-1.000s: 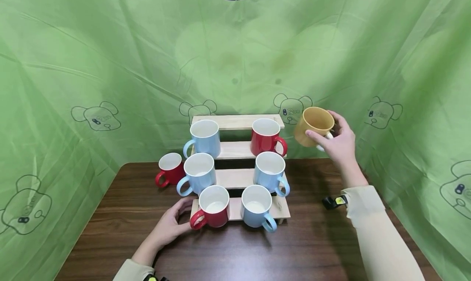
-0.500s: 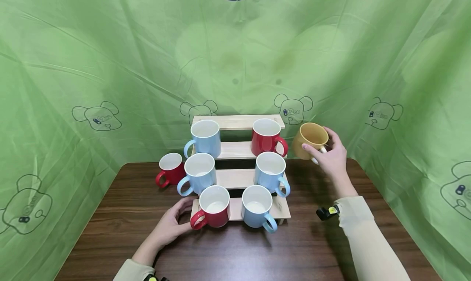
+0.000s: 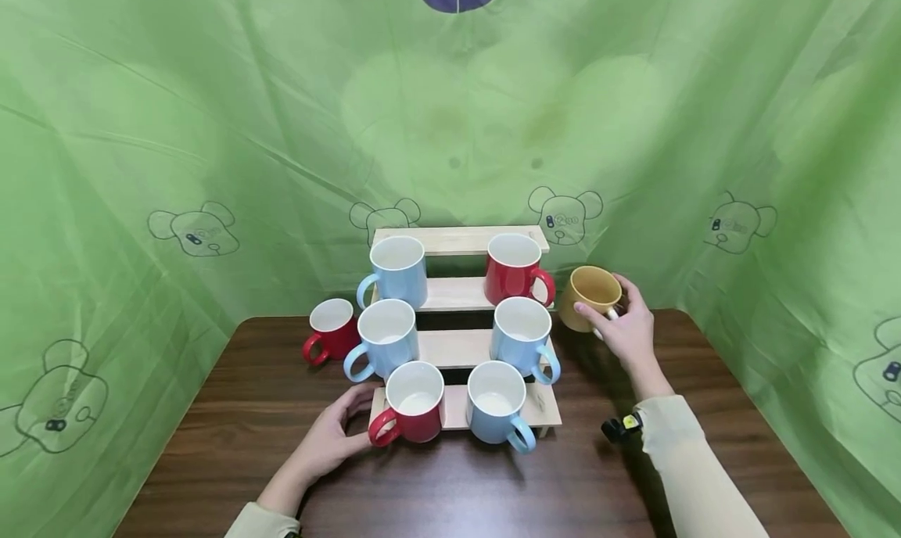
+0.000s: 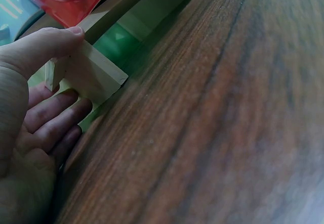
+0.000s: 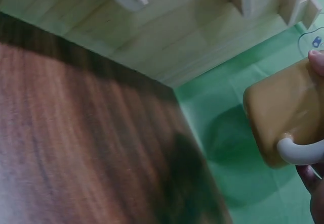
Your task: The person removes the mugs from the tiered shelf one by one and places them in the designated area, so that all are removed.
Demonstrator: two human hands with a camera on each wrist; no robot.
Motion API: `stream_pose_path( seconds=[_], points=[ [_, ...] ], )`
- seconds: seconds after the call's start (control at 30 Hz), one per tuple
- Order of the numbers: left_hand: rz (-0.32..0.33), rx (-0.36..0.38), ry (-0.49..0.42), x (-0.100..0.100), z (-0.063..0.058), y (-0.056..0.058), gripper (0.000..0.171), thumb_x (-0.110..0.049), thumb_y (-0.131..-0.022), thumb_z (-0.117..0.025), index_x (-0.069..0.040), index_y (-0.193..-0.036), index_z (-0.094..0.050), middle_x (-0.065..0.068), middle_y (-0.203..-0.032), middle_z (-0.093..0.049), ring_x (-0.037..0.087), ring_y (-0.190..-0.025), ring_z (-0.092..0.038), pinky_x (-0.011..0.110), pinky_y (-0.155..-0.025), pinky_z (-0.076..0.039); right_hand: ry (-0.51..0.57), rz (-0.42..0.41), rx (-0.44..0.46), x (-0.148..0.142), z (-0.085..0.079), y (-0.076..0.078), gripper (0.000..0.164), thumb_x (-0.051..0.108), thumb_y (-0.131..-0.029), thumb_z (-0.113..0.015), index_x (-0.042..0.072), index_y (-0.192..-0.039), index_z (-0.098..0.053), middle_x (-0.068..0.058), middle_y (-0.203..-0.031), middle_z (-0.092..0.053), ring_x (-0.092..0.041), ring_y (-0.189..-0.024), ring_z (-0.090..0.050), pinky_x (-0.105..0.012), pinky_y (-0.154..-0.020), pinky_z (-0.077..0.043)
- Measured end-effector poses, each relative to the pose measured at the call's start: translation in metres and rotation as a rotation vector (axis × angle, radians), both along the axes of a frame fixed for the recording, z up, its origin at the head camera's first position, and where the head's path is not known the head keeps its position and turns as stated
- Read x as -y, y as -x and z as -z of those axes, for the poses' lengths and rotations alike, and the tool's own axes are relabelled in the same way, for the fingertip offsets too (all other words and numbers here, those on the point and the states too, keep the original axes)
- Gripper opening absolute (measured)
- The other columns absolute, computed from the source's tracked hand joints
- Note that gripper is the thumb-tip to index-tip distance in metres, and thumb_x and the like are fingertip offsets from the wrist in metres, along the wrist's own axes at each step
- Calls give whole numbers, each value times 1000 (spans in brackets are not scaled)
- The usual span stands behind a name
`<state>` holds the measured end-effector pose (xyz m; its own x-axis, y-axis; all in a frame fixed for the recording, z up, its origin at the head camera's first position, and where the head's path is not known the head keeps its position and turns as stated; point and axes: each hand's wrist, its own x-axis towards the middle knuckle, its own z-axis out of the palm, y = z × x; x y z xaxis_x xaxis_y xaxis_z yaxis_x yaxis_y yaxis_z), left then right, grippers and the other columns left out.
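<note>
Fingers of my right hand (image 3: 625,331) grasp the yellow mug (image 3: 591,289), near the right end of the wooden rack (image 3: 454,349). Nearer me and leftward, my left hand (image 3: 331,436) holds the rack's lowest shelf by its end. Below both spreads the brown table (image 3: 464,491); beyond them hangs a creased green curtain (image 3: 450,131). Since a second ago, mug and right hand have sunk lower; my left hand stays put.
</note>
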<state>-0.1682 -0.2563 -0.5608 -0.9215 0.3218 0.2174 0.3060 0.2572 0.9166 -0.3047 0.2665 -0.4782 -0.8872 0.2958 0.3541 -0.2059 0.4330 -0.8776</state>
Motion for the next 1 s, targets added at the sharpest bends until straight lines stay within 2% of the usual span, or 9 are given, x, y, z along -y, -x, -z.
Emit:
stream_pose_path(
  seconds=[0.13, 0.3, 0.57, 0.8, 1.0],
  points=[
    [-3, -3, -7, -1, 2, -2, 69, -12, -92, -90, -10, -152, -57, 9, -144, -68, 22, -130, -68, 24, -111, -50, -10, 0, 29, 1, 12, -3, 90, 25, -83, -99, 8, -158, -52, -20, -145, -65, -32, -128, -64, -15, -95, -46],
    [15, -36, -15, 0, 3, -1, 68, -9, -92, -89, -9, -152, -56, 11, -145, -66, 25, -131, -67, 24, -111, -50, -16, -15, 42, 2, 23, 1, 93, 23, -82, -99, 9, -160, -50, -21, -146, -65, -33, -130, -63, -16, -96, -46],
    [17, -41, -9, 0, 3, -1, 68, -8, -92, -89, -8, -152, -56, 11, -146, -66, 23, -131, -67, 23, -111, -49, -88, -13, 91, 2, 33, 5, 96, 30, -82, -100, 9, -160, -49, -26, -146, -63, -40, -129, -65, -47, -105, -50],
    [8, -36, -8, 0, 3, -1, 68, -9, -92, -89, -9, -152, -56, 11, -146, -66, 15, -132, -66, 21, -112, -48, -88, -23, 106, 3, 37, 3, 97, 31, -82, -99, 8, -161, -47, -27, -147, -62, -41, -129, -64, -48, -105, -50],
    [18, -41, -15, 0, 4, 0, 68, -8, -92, -89, -7, -151, -56, 14, -146, -66, 15, -131, -66, 22, -112, -49, -82, -26, 135, 2, 42, 0, 98, 29, -83, -99, 8, -162, -46, -26, -150, -61, -40, -131, -63, -50, -108, -49]
  ],
)
